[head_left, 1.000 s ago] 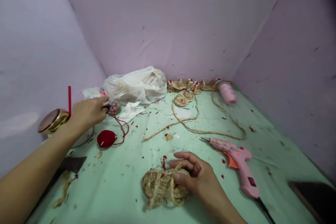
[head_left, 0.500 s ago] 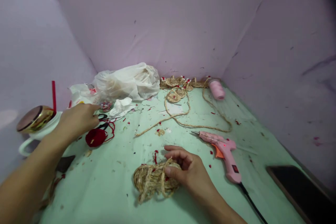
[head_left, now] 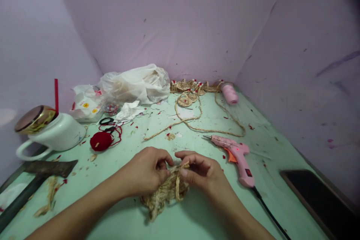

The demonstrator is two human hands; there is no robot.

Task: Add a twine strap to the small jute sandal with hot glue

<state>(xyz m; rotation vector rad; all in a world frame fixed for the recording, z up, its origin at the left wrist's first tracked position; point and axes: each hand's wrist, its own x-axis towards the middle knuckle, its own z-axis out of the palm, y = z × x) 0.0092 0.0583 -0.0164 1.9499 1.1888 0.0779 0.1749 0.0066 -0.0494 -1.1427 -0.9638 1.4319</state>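
A braided straw piece (head_left: 161,199), tan and uneven, lies on the table in front of me, its upper part hidden by my fingers. My right hand (head_left: 204,174) grips its upper right edge between thumb and fingers, beside a straw loop (head_left: 177,188). My left hand (head_left: 150,172) is at the top left of the piece, thumb and fingertips closed in a pinch. Anything between those fingertips is too small or hidden to make out.
A pink glue gun (head_left: 236,155) with a lit red light lies at right, near a phone (head_left: 317,198). A hammer (head_left: 47,168), white mug (head_left: 63,133) and red yarn ball (head_left: 100,141) are at left. Behind lie a plastic bag (head_left: 137,84), straw cord (head_left: 208,131) and pink thread spool (head_left: 230,94).
My left hand has come back from beside the scissors and small bag of beads at far left to the straw piece. The right hand stays at the piece's right edge.
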